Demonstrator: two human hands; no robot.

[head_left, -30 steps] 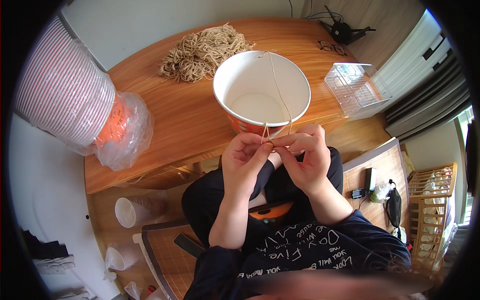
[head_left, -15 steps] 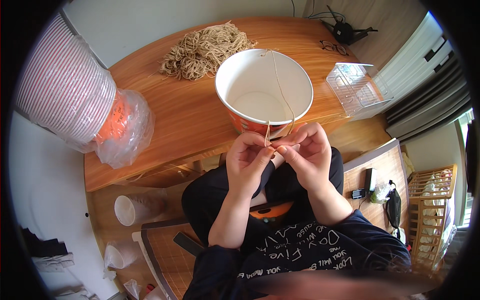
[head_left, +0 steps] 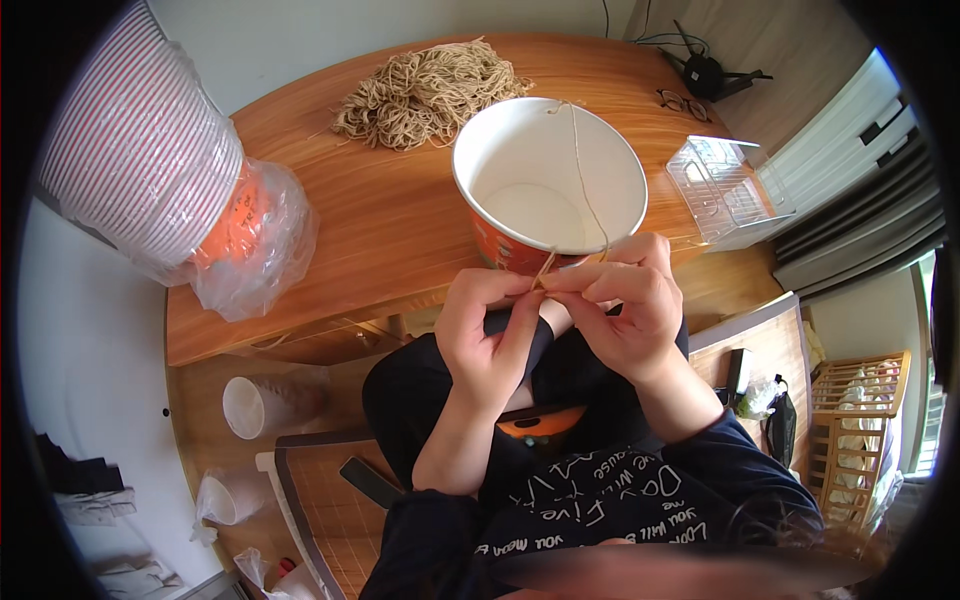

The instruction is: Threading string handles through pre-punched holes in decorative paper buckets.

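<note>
A large paper bucket point(head_left: 480, 225), white inside and red-orange outside, stands tilted toward me at the desk's front edge. A tan string point(head_left: 584, 175) is fixed at its far rim, crosses the opening and comes over the near rim. Just below that near rim, my left hand point(head_left: 487, 335) pinches the string between thumb and forefinger. My right hand point(head_left: 630, 305) also pinches the string, its fingertips touching those of the left. The fingertips cover the exact spot where the strands meet.
A heap of tan string point(head_left: 430, 95) lies at the back of the wooden desk point(head_left: 370, 220). Plastic-wrapped stacked buckets point(head_left: 150, 150) lie on the left. A clear acrylic rack point(head_left: 730, 185), glasses point(head_left: 683, 104) and a black router-like device point(head_left: 705, 75) sit right. A phone point(head_left: 370, 482) lies below.
My right hand has turned, its fingers now curling more over the string, and both hands stay together at the near rim. The view has shifted slightly, so the bucket appears further right.
</note>
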